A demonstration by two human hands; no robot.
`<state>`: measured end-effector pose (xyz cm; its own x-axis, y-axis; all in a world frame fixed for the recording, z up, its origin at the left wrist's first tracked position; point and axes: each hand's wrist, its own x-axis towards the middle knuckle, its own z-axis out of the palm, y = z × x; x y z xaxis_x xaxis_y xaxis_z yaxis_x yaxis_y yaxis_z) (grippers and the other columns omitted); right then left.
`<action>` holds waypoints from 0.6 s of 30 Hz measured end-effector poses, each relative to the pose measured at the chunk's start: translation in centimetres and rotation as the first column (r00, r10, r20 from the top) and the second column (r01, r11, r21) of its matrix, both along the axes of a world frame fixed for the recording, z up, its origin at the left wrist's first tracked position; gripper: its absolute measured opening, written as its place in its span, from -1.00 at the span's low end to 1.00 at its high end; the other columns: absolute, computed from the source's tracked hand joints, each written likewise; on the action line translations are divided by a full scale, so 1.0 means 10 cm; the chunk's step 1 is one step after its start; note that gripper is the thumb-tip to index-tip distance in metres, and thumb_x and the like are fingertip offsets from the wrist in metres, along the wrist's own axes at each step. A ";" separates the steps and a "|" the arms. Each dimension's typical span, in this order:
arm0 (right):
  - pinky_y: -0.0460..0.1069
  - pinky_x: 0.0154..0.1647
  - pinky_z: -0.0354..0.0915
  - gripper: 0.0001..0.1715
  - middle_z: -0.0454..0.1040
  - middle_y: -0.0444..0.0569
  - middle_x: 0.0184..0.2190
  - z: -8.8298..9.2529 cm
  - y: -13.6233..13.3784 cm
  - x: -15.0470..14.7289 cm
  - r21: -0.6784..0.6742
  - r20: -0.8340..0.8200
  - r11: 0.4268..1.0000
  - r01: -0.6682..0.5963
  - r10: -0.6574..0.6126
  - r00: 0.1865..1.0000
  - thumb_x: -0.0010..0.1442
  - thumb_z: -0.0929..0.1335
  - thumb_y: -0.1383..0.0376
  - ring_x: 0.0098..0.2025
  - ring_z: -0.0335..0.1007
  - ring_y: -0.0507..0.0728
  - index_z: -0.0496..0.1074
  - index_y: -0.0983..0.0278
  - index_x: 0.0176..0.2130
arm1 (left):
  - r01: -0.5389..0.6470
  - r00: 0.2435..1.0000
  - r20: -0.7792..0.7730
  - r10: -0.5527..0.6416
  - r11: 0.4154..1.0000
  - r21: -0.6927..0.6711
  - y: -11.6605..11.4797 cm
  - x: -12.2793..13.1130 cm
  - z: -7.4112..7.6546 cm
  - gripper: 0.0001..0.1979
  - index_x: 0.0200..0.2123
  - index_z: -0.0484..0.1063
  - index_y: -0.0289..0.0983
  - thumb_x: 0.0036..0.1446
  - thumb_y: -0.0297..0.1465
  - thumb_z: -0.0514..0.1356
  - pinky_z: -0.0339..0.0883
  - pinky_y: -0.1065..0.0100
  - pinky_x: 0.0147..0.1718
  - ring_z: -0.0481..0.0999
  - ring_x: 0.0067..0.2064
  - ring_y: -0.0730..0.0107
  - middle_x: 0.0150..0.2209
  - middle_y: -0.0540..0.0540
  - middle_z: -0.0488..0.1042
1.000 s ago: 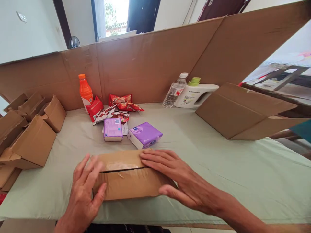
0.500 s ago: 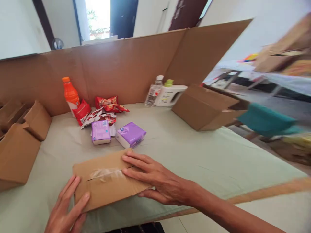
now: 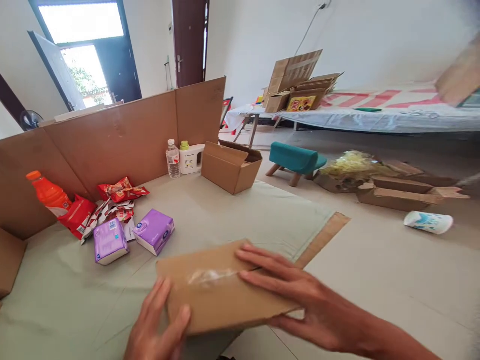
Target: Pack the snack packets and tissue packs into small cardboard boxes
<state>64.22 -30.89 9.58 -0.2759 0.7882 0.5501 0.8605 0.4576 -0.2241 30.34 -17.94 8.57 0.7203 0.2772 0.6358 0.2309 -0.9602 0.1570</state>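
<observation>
A closed cardboard box (image 3: 217,310) with clear tape (image 3: 210,276) along its top seam is between my two hands at the table's near edge. My left hand (image 3: 157,320) grips its left end, thumb on the top face. My right hand (image 3: 296,290) clasps the right end, with fingers across the top and thumb low on the near side. Beyond the box lie two purple tissue packs (image 3: 154,231). Behind them are red snack packets (image 3: 122,190) and an orange bottle (image 3: 50,195), which appears tilted in this view.
A water bottle (image 3: 173,161), a white jug (image 3: 191,161) and an open cardboard box (image 3: 225,167) stand toward the back right of the cloth-covered table (image 3: 210,215). A cardboard screen (image 3: 142,135) borders the back. A teal stool (image 3: 294,157) and cartons (image 3: 397,192) are on the floor.
The view has swung to the right, so more floor and the far bed show. Both hands keep their hold on the box, which now sits nearer the table's right edge.
</observation>
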 end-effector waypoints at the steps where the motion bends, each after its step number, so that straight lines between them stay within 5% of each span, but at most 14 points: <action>1: 0.18 0.32 0.30 -0.23 0.25 0.10 0.39 -0.04 -0.10 0.22 0.019 0.000 0.996 0.087 -0.087 0.996 0.27 0.41 0.21 0.46 0.06 0.28 0.22 0.11 0.39 | 0.089 0.996 -0.009 -0.090 0.995 -0.042 0.13 0.38 0.08 -0.36 0.29 0.31 -0.13 0.18 -0.65 0.17 0.43 -0.08 0.20 0.21 0.43 -0.07 0.43 -0.30 0.15; 3: 0.18 0.34 0.28 -0.27 0.27 0.06 0.38 -0.13 -0.26 0.65 0.051 0.009 0.964 0.260 -0.261 0.965 0.30 0.38 0.19 0.43 0.12 0.29 0.23 0.07 0.39 | 0.215 0.959 -0.156 -0.237 0.965 -0.148 0.39 1.18 0.26 -0.54 0.19 0.41 -0.23 0.23 -0.57 0.17 0.36 -0.07 0.25 0.21 0.43 -0.08 0.38 -0.39 0.24; 6: 0.24 0.33 0.28 -0.40 0.37 0.10 0.31 -0.25 -0.39 1.20 0.114 0.046 0.840 0.530 -0.537 0.842 0.33 0.32 0.10 0.35 0.27 0.34 0.35 0.14 0.31 | 0.170 0.926 -0.289 -0.243 0.951 -0.257 0.68 2.39 0.40 -0.56 0.17 0.44 -0.19 0.27 -0.58 0.10 0.31 0.02 0.30 0.28 0.39 0.02 0.39 -0.32 0.24; 10: 0.27 0.20 0.38 -0.38 0.49 0.20 0.16 -0.28 -0.28 1.66 0.142 0.070 0.605 0.784 -0.796 0.602 0.31 0.24 -0.04 0.19 0.42 0.39 0.49 0.27 0.14 | 0.063 0.928 -0.334 -0.167 0.952 -0.300 0.69 3.42 0.28 -0.37 0.35 0.20 -0.17 0.22 -0.56 0.14 0.25 -0.11 0.30 0.21 0.42 -0.09 0.44 -0.33 0.13; 12: 0.26 0.14 0.40 -0.39 0.52 0.22 0.12 -0.26 -0.13 1.78 0.131 0.087 0.529 0.838 -0.848 0.522 0.30 0.23 -0.02 0.14 0.44 0.39 0.50 0.29 0.10 | 0.044 0.918 -0.362 -0.163 0.948 -0.316 0.57 3.53 0.13 -0.24 0.42 0.03 -0.24 0.19 -0.52 0.19 0.26 -0.13 0.29 0.18 0.43 -0.17 0.46 -0.44 0.02; 14: 0.24 0.08 0.42 -0.39 0.53 0.23 0.09 -0.23 0.04 1.86 0.144 0.115 0.474 0.868 -0.880 0.462 0.31 0.21 -0.01 0.11 0.45 0.39 0.49 0.31 0.10 | 0.063 0.895 -0.399 -0.197 0.943 -0.326 0.44 3.38 -0.04 -0.17 0.43 -0.02 -0.27 0.14 -0.51 0.23 0.26 -0.12 0.29 0.17 0.43 -0.20 0.47 -0.49 -0.04; 18: 0.24 -0.06 0.43 -0.34 0.51 0.29 0.08 -0.23 0.29 1.99 0.166 0.159 0.418 0.893 -0.905 0.394 0.33 0.18 -0.03 0.03 0.47 0.42 0.46 0.37 0.11 | 0.079 0.844 -0.477 -0.245 0.937 -0.342 0.30 2.54 -0.34 -0.18 0.36 0.12 -0.29 0.01 -0.58 0.24 0.19 -0.19 0.32 0.13 0.44 -0.27 0.46 -0.51 -0.03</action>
<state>84.07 -27.94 7.23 0.4758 0.6216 0.6223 0.7964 -0.6048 -0.0048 55.76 -14.96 5.20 0.9672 0.2422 0.0771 0.2020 -0.9166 0.3451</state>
